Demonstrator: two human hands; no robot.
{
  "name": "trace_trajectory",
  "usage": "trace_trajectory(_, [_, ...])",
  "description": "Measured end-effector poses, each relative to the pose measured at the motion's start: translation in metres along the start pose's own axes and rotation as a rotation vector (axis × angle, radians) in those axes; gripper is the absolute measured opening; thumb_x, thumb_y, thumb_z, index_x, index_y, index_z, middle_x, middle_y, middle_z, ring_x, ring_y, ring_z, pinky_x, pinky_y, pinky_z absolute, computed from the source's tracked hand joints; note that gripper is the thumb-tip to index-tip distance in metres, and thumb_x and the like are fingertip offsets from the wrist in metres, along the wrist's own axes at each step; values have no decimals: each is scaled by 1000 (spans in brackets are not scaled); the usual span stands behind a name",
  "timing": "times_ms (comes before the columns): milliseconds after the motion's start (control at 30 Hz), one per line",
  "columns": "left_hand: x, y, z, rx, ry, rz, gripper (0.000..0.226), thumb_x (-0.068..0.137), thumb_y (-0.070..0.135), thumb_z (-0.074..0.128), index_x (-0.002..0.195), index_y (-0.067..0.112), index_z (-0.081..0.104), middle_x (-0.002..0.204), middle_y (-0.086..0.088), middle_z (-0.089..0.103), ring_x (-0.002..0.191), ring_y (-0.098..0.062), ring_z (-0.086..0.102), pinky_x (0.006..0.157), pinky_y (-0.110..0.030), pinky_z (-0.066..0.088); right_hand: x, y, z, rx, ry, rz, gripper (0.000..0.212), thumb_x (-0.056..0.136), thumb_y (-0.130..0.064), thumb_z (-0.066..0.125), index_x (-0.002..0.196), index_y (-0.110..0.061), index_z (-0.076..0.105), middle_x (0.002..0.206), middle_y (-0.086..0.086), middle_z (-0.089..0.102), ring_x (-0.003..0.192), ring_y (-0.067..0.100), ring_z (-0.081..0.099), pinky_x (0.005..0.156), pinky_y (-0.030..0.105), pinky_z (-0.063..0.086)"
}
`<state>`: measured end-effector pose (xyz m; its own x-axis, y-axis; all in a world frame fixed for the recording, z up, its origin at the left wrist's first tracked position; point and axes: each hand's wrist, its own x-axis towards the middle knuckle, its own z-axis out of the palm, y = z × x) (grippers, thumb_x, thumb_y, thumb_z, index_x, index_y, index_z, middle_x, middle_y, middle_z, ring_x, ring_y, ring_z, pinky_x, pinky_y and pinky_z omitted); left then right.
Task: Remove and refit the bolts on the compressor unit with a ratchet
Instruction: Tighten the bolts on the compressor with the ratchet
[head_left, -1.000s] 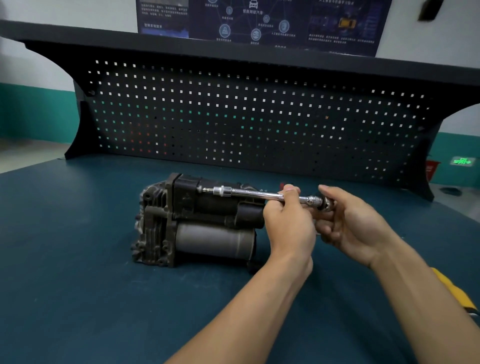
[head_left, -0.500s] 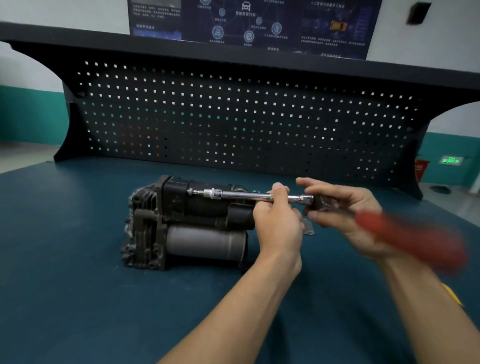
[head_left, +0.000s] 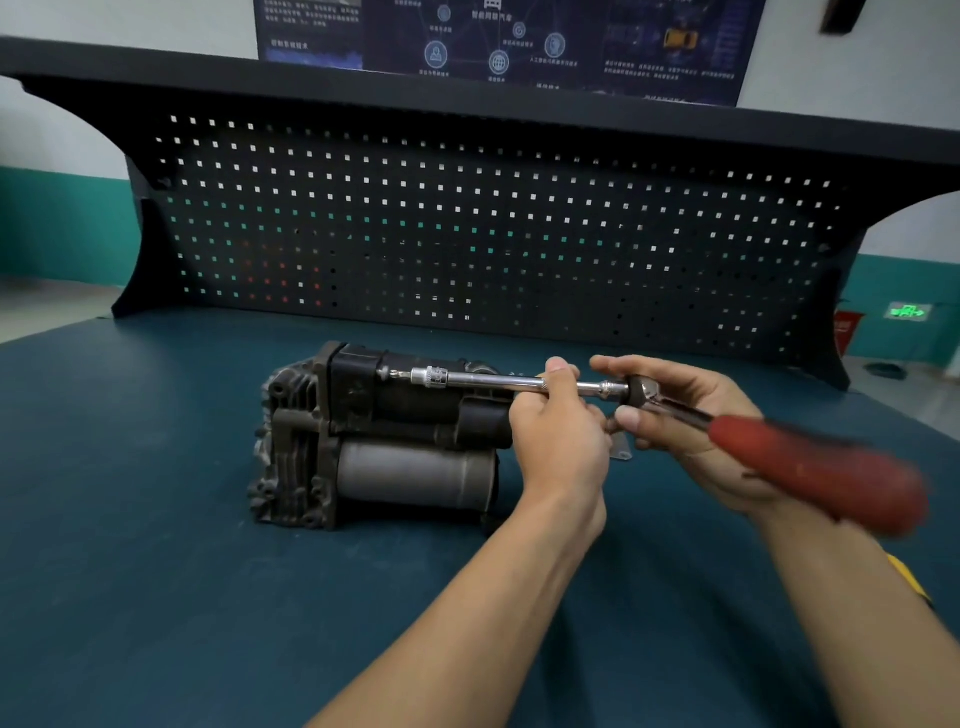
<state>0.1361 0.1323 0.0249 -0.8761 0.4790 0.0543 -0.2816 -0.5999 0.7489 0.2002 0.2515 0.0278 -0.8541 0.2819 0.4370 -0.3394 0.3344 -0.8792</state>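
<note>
**Ratchet set level on the compressor, both hands holding**

Head view: the compressor unit (head_left: 384, 441) lies mid-worktop (head_left: 156, 519), long axis left to right. The extension bar (head_left: 493, 380) runs level above it, tip pointing left at the unit's upper end. The left hand (head_left: 561, 436) grips the bar. The right hand (head_left: 696, 410) pinches the head of the ratchet (head_left: 779, 451), whose blurred red handle slants right and toward the viewer.

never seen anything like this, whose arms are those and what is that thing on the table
The view comes from a camera worn on a person's head, looking down at their own bare arms; no robot is involved. On the dark blue-green bench lies a grey and black compressor unit, before a black pegboard. The left hand grips a shiny extension bar whose far tip meets the unit's top. The right hand holds the head of a red-handled ratchet joined to the bar's near end. The handle looks blurred, so it is probably moving.
</note>
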Motion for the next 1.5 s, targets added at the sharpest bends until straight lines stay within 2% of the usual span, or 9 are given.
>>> trace_trajectory(167, [0,0,0,20,12,-8,27,107,32,44,88,14,49,39,15,34,34,-3,31,38,-18,29,-1,-5,7,93,43,65,61,54,-61,91,103,-29,77,120,3,74,83,19,76,62,18,53])
trace_trajectory(400, [-7,-2,0,-11,-11,-19,27,108,30,42,87,12,46,41,13,33,36,-2,32,72,-45,58,6,-6,27,-93,304,143,63,72,-71,62,90,-12,73,75,8,76,53,19,69,50,21,44])
trace_trajectory(467, [-8,-1,-1,-20,-18,-21,27,108,28,42,87,12,44,40,13,32,34,-2,32,54,-30,58,6,-5,28,-117,308,150,52,87,-61,59,89,-11,71,71,9,75,50,19,68,46,19,43])
trace_trajectory(533, [-7,1,-2,-16,-19,-10,27,108,27,42,86,11,43,39,13,32,32,-3,31,37,-16,38,6,-5,26,-108,285,181,47,99,-50,53,79,-13,72,70,14,74,47,22,65,46,23,41])
trace_trajectory(667, [-7,1,-2,-8,-9,-8,27,108,27,43,86,12,44,39,13,34,32,-3,33,35,-15,33,4,-3,23,-47,236,364,57,96,-54,47,65,-16,77,65,16,70,41,23,55,47,28,37])
trace_trajectory(833, [-6,1,-3,0,-9,-28,25,107,28,45,87,12,46,39,15,39,34,-1,37,41,-19,39,5,-3,16,166,207,420,32,86,-41,64,71,-15,77,74,16,69,40,15,45,39,22,37])
trace_trajectory(1100, [-6,3,-5,39,-13,-32,24,106,32,47,93,12,49,40,15,34,36,-3,30,39,-17,29,-2,-6,-4,192,62,143,31,77,-18,69,108,-20,75,117,8,74,70,11,59,57,19,49])
trace_trajectory(1400, [-3,0,-5,20,8,-40,23,105,35,49,94,16,56,54,11,42,47,-4,38,49,-21,34,-4,-3,-3,-104,-81,-103,26,59,-35,93,78,-22,82,127,0,69,101,14,70,87,30,59])
trace_trajectory(1500, [-2,-1,-6,16,5,-40,24,106,35,45,95,16,53,45,14,40,40,-3,38,45,-19,34,-3,0,-3,-161,-78,-97,17,62,-20,86,78,-22,82,128,-1,68,99,16,71,90,36,59])
